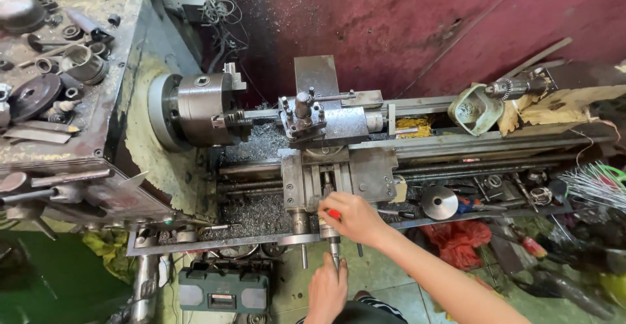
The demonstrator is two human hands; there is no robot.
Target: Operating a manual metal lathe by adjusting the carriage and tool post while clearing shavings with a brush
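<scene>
I look down on a metal lathe with a steel chuck [199, 109] at the left and a tool post [301, 112] on the carriage [365, 171]. My right hand [355, 218] rests against the carriage's front edge, fingers closed on a small red-tipped tool [333, 214]. Just below, my left hand [326, 290] reaches up and closes on the lower end of the metal crank handle [334, 251] that sticks out from the carriage front. Both hands are within a hand's width of each other.
Metal chips [254, 214] lie in the lathe bed and tray. The headstock top [98, 112] holds loose rings, discs and tools. A green box [223, 289] sits on the floor below. A metal disc [439, 201], a red bag [456, 238] and a drill chuck [515, 88] lie to the right.
</scene>
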